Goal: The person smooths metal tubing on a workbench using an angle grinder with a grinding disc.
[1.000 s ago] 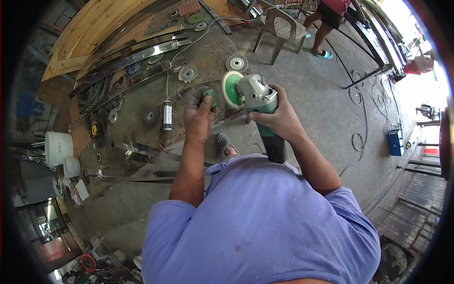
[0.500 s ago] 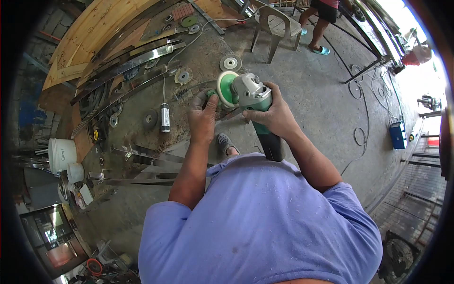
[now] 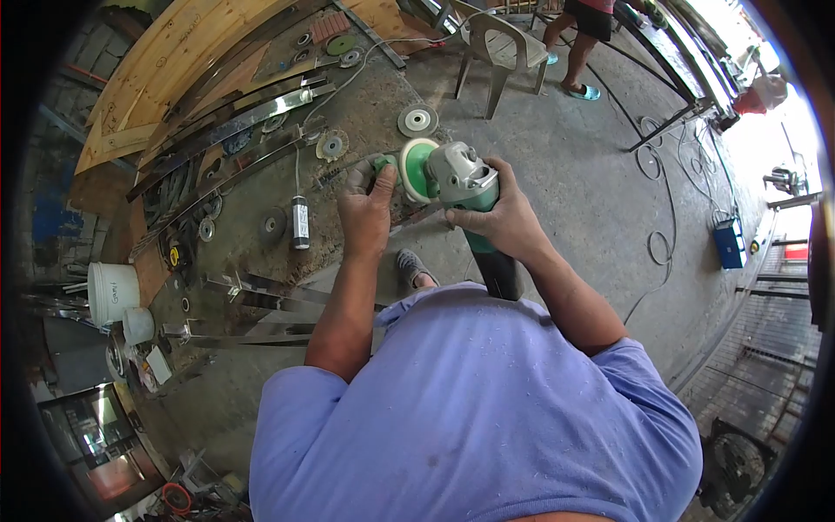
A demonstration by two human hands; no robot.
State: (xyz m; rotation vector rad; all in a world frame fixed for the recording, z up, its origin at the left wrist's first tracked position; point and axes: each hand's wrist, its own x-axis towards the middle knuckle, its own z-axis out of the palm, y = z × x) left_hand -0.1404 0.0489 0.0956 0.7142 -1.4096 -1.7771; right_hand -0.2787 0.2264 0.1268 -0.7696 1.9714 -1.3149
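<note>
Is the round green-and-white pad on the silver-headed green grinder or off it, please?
On: the pad sits directly against the silver head of the grinder.

Dark lettering beginning "Ga", its last letters unclear, on the white bucket [image 3: 114,293]

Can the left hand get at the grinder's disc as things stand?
Likely yes: the left hand is close beside the disc, whose face looks exposed, though the hand holds a small green piece.
</note>
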